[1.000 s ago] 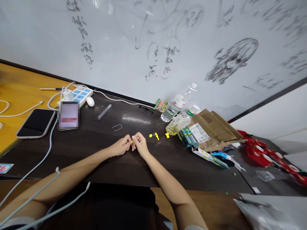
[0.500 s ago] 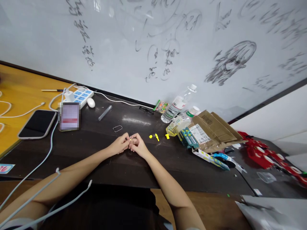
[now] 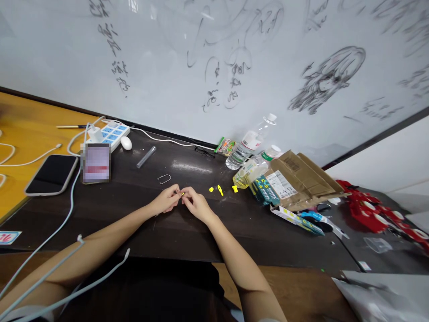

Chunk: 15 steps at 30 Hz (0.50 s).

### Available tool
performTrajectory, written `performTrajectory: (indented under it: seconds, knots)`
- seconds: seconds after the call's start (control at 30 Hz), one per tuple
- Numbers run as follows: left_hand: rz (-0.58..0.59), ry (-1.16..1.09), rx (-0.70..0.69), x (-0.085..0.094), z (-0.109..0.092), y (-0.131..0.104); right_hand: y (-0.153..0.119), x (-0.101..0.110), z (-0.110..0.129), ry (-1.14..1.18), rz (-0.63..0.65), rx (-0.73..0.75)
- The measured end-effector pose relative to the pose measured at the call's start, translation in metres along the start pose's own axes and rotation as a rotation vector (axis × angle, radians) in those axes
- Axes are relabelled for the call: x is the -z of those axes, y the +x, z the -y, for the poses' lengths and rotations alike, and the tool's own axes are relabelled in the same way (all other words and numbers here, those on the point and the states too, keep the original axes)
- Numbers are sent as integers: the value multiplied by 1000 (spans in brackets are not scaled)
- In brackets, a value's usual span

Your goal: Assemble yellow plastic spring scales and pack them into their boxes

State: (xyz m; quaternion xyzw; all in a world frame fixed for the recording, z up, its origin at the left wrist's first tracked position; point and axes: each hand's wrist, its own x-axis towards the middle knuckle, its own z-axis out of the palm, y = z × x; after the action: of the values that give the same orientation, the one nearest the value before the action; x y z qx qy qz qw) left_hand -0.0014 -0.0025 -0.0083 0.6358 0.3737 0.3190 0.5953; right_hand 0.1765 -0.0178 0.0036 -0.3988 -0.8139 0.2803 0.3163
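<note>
My left hand [image 3: 166, 200] and my right hand [image 3: 198, 205] meet above the dark table, fingertips pinched together. Between them is a tiny yellow piece [image 3: 182, 194], mostly covered by the fingers, so its exact kind does not show. Just beyond the left hand lies a thin bent wire loop [image 3: 164, 179]. To the right of my right hand are a small round yellow piece [image 3: 211, 189], a long yellow piece [image 3: 220, 190] and a blocky yellow piece [image 3: 235, 189]. A clear tube [image 3: 146, 157] rests farther back on the left.
Bottles [image 3: 246, 147], a cardboard box [image 3: 295, 179] and a blue-and-white cutting tool [image 3: 323, 222] crowd the right side. On the left are a phone [image 3: 52, 174], a power strip [image 3: 115, 134] and white cables. Glasses [image 3: 204, 152] lie by the whiteboard [image 3: 161, 80].
My right hand has turned slightly, its fingers now straighter around the yellow piece. The fingertips of both hands stay together in nearly the same place. The camera view has shifted a little.
</note>
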Motion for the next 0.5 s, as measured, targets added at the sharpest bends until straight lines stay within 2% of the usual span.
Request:
performTrajectory:
  seconds: [0.13,0.3,0.37,0.5]
  knots:
    - [31,52,14,-1,-1,-1,-1,6,3,-66,40,-10]
    - [33,238,-57,-8,-5,-6,1,4,-1,-40,-85,-49]
    - [41,199,-36,-9,-5,-5,3,2,-4,85,-92,-80]
    - [-7,-60,48,-9,-5,-1,6,5,-10,454,-52,-218]
